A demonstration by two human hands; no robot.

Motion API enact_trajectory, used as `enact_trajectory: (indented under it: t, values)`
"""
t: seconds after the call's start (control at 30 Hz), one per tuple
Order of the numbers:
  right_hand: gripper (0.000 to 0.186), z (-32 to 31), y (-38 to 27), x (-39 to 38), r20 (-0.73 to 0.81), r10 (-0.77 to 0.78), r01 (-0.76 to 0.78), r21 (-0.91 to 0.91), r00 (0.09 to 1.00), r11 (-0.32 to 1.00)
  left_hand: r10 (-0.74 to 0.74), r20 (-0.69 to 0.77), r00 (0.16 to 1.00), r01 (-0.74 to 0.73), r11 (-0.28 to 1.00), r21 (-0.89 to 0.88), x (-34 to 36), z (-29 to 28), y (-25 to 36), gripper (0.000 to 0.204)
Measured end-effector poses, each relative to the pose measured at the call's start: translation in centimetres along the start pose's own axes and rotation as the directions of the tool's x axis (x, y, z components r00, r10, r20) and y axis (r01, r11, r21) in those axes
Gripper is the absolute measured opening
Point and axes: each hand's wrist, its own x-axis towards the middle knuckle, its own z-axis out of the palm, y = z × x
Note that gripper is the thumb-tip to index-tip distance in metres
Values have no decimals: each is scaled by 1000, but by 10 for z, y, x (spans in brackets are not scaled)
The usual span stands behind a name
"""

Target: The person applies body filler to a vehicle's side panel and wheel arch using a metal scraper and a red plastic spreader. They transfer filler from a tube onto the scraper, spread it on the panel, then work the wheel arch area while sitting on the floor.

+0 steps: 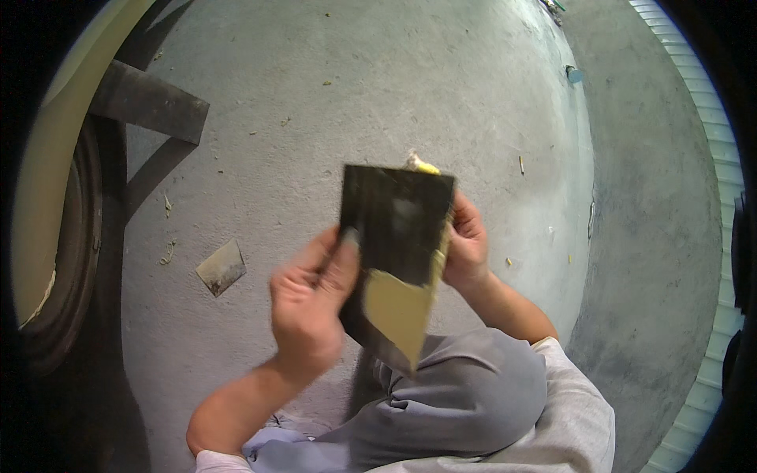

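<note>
A dark, flat rectangular plate is tilted in front of my lap, with a smooth patch of beige putty-like paste on its lower part. More paste is crusted along its right edge. My left hand grips the plate's left side, thumb on the upper face. At the right edge my right hand is closed, its fingers curled and partly behind the plate; what it holds is hidden. A small yellow and white lump shows at the plate's top edge. The plate and left hand are slightly blurred.
A small metal sheet lies on the concrete floor to the left. Beyond it are a dark wheel, a beige curved panel and a dark beam jutting inward. Scattered scraps dot the floor. A ribbed pale strip runs along the right.
</note>
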Motion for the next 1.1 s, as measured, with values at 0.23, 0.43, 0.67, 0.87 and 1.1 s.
enact_trajectory:
  t: [0.23,0.43,0.67,0.87,1.1]
  values:
    - [52,3,-16,-1,81,97,-101,50,992,994,-21,156,988,17,1000,25,27,-18,-3,31]
    - [51,-5,-21,11,-16,193,-193,13,981,981,-23,223,974,-29,974,226,16,-23,3,31]
    - [39,-9,-31,4,187,216,-158,-281,958,947,14,298,954,-130,919,373,47,-54,27,30]
    - [36,-18,-32,11,78,257,-244,-146,963,959,-116,489,864,-207,805,556,49,-52,40,29]
    - [44,-26,-41,7,304,267,-107,-455,914,884,-80,375,924,-164,801,576,61,-49,45,31]
